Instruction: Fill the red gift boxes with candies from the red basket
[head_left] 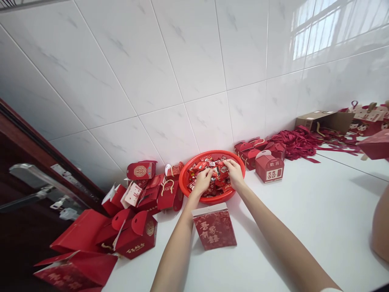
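Note:
Both hands are over a round red plastic basket (209,200) filled with small red wrapped packets (223,172). My left hand (204,181) is at the basket's left side, fingers closed together on something I cannot make out among the packets. At the right side, my right hand (235,173) has its thumb and fingers pinched; what they hold is too small to name. Between my forearms, in front of the basket, a dark red paper box (214,228) with gold-pink characters stands on the white table (273,227).
Several red gift boxes (136,235) crowd the left side, beside a dark door with a handle (28,174). On the right are a red box (269,167), more boxes, a pile of dark red ribbons (299,142) and a cardboard box (310,118). Another person's arm (381,227) shows at the right edge.

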